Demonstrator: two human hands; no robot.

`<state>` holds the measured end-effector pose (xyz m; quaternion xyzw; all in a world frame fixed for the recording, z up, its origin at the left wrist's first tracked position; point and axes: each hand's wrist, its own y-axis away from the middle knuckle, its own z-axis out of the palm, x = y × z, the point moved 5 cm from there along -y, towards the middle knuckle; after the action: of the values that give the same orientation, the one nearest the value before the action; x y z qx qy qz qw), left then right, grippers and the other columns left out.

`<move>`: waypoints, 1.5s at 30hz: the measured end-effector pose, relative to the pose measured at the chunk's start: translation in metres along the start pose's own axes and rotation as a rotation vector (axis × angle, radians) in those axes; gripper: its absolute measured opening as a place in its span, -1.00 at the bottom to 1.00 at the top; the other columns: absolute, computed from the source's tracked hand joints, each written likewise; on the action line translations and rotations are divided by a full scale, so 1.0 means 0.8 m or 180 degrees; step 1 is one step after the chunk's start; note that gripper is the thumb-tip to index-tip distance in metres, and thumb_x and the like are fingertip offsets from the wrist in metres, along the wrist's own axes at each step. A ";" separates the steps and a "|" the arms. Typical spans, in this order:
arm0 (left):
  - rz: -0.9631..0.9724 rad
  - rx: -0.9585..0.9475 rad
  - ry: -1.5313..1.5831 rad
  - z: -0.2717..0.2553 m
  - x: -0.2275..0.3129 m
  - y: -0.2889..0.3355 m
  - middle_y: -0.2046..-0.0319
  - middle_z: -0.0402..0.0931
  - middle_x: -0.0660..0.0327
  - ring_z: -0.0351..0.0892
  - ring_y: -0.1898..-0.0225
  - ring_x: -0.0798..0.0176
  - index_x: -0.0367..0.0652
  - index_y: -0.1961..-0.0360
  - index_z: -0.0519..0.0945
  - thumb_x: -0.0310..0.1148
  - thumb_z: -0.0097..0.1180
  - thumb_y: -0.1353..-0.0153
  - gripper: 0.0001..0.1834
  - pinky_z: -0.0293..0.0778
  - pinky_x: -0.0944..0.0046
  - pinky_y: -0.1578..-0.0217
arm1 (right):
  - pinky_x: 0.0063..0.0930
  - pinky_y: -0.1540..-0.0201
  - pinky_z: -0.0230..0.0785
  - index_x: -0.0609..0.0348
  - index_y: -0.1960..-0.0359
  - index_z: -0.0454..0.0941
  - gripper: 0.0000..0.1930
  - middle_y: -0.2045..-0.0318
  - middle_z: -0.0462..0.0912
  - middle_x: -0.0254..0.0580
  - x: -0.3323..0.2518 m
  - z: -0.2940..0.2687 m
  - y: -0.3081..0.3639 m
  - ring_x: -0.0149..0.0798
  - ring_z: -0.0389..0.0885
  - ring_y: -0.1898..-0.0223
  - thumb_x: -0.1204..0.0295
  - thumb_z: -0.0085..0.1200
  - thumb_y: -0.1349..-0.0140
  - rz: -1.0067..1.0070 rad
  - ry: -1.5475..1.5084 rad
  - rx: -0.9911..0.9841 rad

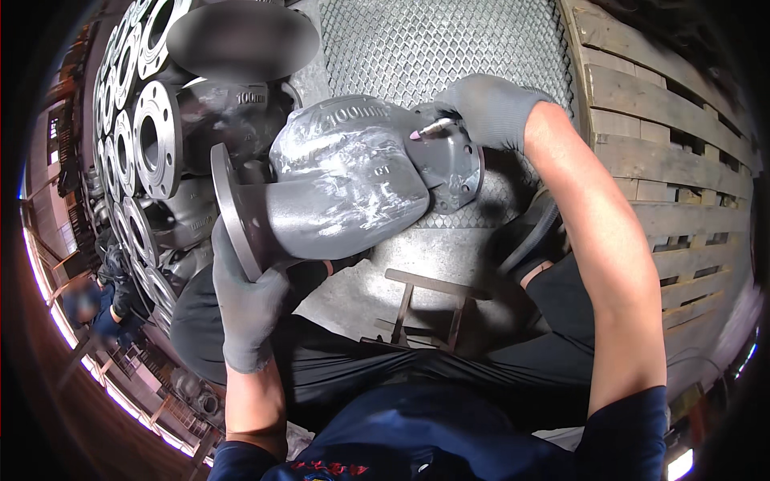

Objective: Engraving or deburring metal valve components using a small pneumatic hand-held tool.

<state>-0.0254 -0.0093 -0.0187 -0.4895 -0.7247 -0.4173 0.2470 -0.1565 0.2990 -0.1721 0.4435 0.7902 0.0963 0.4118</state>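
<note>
1. Here's the grey valve (pixel 345 192), right between the hands, long axis running left to right, its right end slightly farther off.
2. Left hand (pixel 250 301) is nearer, touching: fingers and thumb curled round the left flange (pixel 233 212) at its lower rim.
3. Right hand (pixel 491 112), beyond the right flange (pixel 464 170), pinches a tool (pixel 437 127), pink tip at that flange; contact, can't tell.

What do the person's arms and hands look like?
Both hands, the left hand and the right hand, wear grey gloves that reach the wrists. The forearms are bare. Higher up come dark blue sleeves. I see no cables on them.
</note>
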 end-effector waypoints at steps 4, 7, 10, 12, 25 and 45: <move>0.0033 0.0029 -0.0100 0.000 0.001 0.001 -0.22 0.56 0.06 0.62 -0.21 0.21 -0.33 -0.47 0.34 -0.72 0.18 -0.04 -0.14 0.59 0.18 -0.23 | -0.14 -0.04 0.64 -0.01 -0.09 0.78 -0.58 0.16 0.83 -0.05 0.009 0.005 -0.001 -0.01 0.83 0.06 0.52 0.41 -0.14 -0.0010 -0.0084 -0.0155; 0.0009 0.0133 -0.0297 0.005 0.007 0.001 -0.20 0.58 0.09 0.62 -0.20 0.24 -0.30 -0.46 0.37 -0.69 0.26 -0.05 -0.15 0.57 0.19 -0.23 | -0.14 -0.04 0.65 0.00 -0.04 0.79 -0.62 0.14 0.83 -0.02 0.004 0.000 -0.002 0.01 0.82 0.05 0.50 0.42 -0.14 0.0051 0.0159 -0.0258; 0.0043 0.0140 -0.0416 0.000 0.004 0.001 -0.19 0.59 0.12 0.62 -0.19 0.26 -0.29 -0.45 0.38 -0.68 0.29 -0.06 -0.15 0.55 0.19 -0.24 | -0.11 -0.06 0.64 0.03 0.04 0.82 -0.72 0.12 0.83 -0.01 -0.006 -0.008 -0.001 0.03 0.82 0.04 0.52 0.35 -0.20 0.0094 0.0260 -0.0181; 0.0079 0.0142 -0.0472 -0.002 0.003 0.002 -0.18 0.59 0.12 0.62 -0.18 0.26 -0.29 -0.45 0.38 -0.67 0.29 -0.06 -0.16 0.55 0.18 -0.24 | -0.11 -0.06 0.64 0.04 0.04 0.82 -0.73 0.11 0.83 0.00 -0.003 -0.001 -0.003 0.03 0.82 0.04 0.51 0.35 -0.21 0.0126 0.0378 -0.0324; 0.0070 0.0075 -0.0261 -0.001 0.000 0.001 -0.19 0.56 0.13 0.59 -0.18 0.27 -0.29 -0.48 0.34 -0.71 0.14 -0.08 -0.16 0.54 0.22 -0.24 | -0.12 0.02 0.64 0.04 0.03 0.84 -0.76 0.15 0.84 0.02 -0.003 -0.006 -0.004 0.04 0.82 0.12 0.50 0.29 -0.29 0.0275 0.0145 -0.0600; 0.0277 0.0054 -0.0270 0.011 0.017 -0.024 0.01 0.66 0.02 0.66 0.03 0.23 -0.39 -0.24 0.51 -0.54 0.29 -0.04 -0.35 0.59 0.20 -0.03 | -0.27 0.12 0.64 0.22 -0.35 0.58 -0.53 0.11 0.81 0.09 -0.009 0.159 0.164 -0.19 0.82 0.31 0.38 0.07 -0.43 0.1806 -0.3518 0.2061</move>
<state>-0.0482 0.0015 -0.0197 -0.5357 -0.7161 -0.3789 0.2381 0.0203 0.3438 -0.1817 0.7170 0.3076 -0.2797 0.5594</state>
